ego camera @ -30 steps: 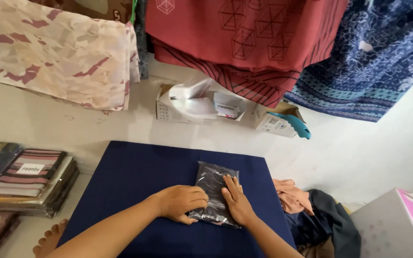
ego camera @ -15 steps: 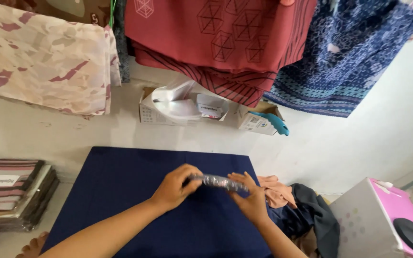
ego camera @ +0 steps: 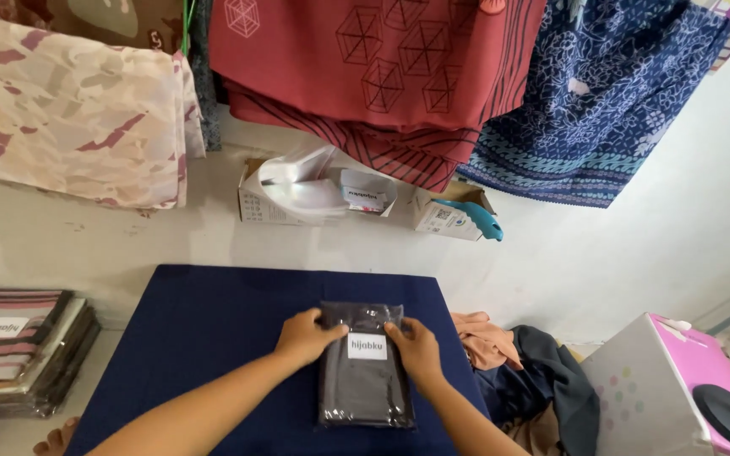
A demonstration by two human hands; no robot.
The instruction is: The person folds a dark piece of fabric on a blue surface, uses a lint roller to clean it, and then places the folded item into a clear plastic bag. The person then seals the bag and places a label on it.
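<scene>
Navy cloth [ego camera: 204, 338] covers the work surface right under the camera. On it, slightly right of centre, lies a flat packet [ego camera: 363, 388]: dark folded fabric sealed in a clear plastic bag, with a small white label [ego camera: 367, 346] on its upper face.

The left hand [ego camera: 306, 335] rests on the packet's far left corner and the right hand [ego camera: 416, 346] on its far right edge beside the label. The fingers of both are spread and lie on top of the plastic. Neither hand is clenched or closed round the packet, so this looks like pressing it flat and squaring it on the cloth. Because both palms sit on top, picking it up would mean getting fingers under an edge first.

The packet's long axis runs straight away from the person. Its short edges are nearest and farthest, and the labelled end points toward the wall.

At the left edge sits a stack of striped packets [ego camera: 19, 346]. To the right are a heap of orange and dark clothes [ego camera: 509, 355] and a white and pink box [ego camera: 669, 380].

Farther back, a cardboard box [ego camera: 251, 203] full of plastic bags stands against the wall. Above it hang a pink patterned fabric [ego camera: 69, 110], a red fabric [ego camera: 382, 59] and a blue fabric [ego camera: 601, 101].
</scene>
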